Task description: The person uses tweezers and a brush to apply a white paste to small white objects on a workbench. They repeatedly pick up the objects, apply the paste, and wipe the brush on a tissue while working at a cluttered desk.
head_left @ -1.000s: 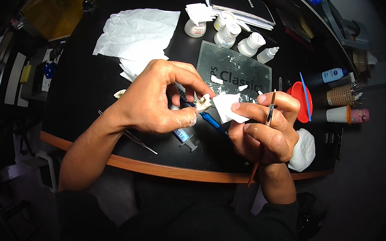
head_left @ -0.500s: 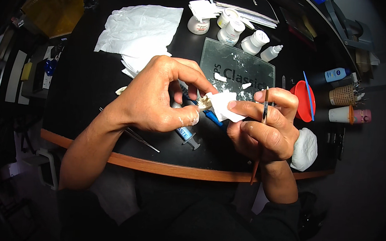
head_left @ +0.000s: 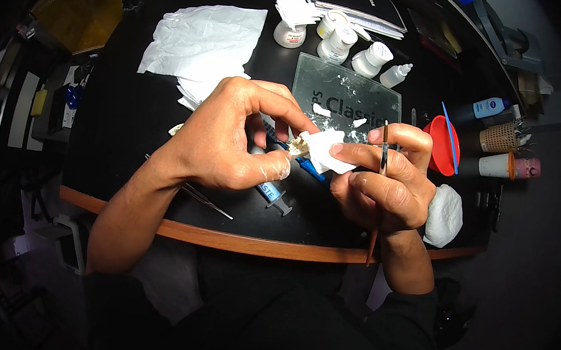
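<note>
My left hand (head_left: 220, 136) pinches a small cream-coloured piece (head_left: 297, 147) between thumb and fingers; it resembles a dental model part, but is too small to be sure. White powder or paste marks the thumb. My right hand (head_left: 392, 191) presses a folded white tissue (head_left: 323, 151) against the piece, covering its right side. A thin brush (head_left: 373, 240) with a reddish-brown handle stands nearly upright between the right fingers, tip up. Below the hands lie a syringe (head_left: 274, 198) with a blue label and a blue-handled tool (head_left: 310, 169), partly hidden.
A glass slab (head_left: 342, 80) with white crumbs lies beyond my hands, with several white jars (head_left: 336, 45) behind it. White paper (head_left: 202, 35) spreads at the left, tweezers (head_left: 206, 201) near the front edge. A red bowl (head_left: 439, 152) and white wad (head_left: 444, 217) sit at the right.
Almost nothing differs. The tissue and the cream piece have shifted very slightly, and the brush is a little more upright. Both hands keep their hold.
</note>
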A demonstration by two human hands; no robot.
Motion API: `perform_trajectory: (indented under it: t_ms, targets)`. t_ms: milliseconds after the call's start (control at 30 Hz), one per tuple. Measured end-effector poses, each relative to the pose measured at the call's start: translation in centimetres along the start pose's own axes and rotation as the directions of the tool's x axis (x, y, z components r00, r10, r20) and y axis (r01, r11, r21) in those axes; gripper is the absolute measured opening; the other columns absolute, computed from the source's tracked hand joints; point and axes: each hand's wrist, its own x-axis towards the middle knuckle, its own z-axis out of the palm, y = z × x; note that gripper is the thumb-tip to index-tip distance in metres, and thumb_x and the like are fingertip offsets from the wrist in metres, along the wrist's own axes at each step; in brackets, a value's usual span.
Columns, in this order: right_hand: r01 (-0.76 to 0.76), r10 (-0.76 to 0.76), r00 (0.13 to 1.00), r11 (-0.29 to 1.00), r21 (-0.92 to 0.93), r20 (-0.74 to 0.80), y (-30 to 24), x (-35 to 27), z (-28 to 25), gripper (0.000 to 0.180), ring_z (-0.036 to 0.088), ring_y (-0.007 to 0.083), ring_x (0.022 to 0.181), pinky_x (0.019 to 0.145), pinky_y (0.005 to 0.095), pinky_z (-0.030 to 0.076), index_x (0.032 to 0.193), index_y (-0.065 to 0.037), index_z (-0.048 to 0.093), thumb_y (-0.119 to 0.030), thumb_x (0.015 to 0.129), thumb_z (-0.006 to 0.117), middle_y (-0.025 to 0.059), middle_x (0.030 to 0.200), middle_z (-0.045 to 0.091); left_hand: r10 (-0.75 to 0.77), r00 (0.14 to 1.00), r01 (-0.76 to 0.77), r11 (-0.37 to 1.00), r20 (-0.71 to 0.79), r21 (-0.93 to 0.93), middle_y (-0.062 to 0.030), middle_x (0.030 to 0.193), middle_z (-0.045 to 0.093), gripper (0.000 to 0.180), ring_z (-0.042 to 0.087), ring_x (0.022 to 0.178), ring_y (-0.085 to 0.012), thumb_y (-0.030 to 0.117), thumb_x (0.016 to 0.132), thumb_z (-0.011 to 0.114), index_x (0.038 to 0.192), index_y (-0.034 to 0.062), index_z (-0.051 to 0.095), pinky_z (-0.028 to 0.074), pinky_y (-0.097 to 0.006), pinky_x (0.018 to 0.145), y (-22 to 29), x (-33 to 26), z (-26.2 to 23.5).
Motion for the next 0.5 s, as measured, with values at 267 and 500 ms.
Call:
perform_trajectory:
  t_ms: [267,500]
  targets:
    - [-0.023,0.023,0.997,1.000,0.005,-0.068,-0.21,-0.10,-0.17,0.028,0.060,0.0245,0.086,0.072,0.0316,0.052,0.082,-0.011,0.060,0.003,0.068,0.080,0.0057,0.088,0.078,0.046,0.999,-0.046,0.999,-0.005,0.002,-0.0084,0.095,0.073,0.041,0.064,0.080,-0.0124,0.012,0.066,0.070,0.105,0.0002,0.078,0.046,-0.023,0.062,-0.20,0.03,0.02]
    - [-0.045,0.045,0.998,0.999,0.001,-0.034,-0.43,-0.01,0.06,0.030,0.060,0.0249,0.087,0.069,0.0294,0.051,0.082,-0.011,0.061,0.003,0.066,0.082,0.0060,0.089,0.078,0.042,0.999,-0.042,0.999,-0.008,0.009,-0.0085,0.095,0.073,0.039,0.063,0.078,-0.0113,0.007,0.066,0.071,0.104,-0.0001,0.078,0.046,-0.023,0.062,-0.21,-0.12,0.14]
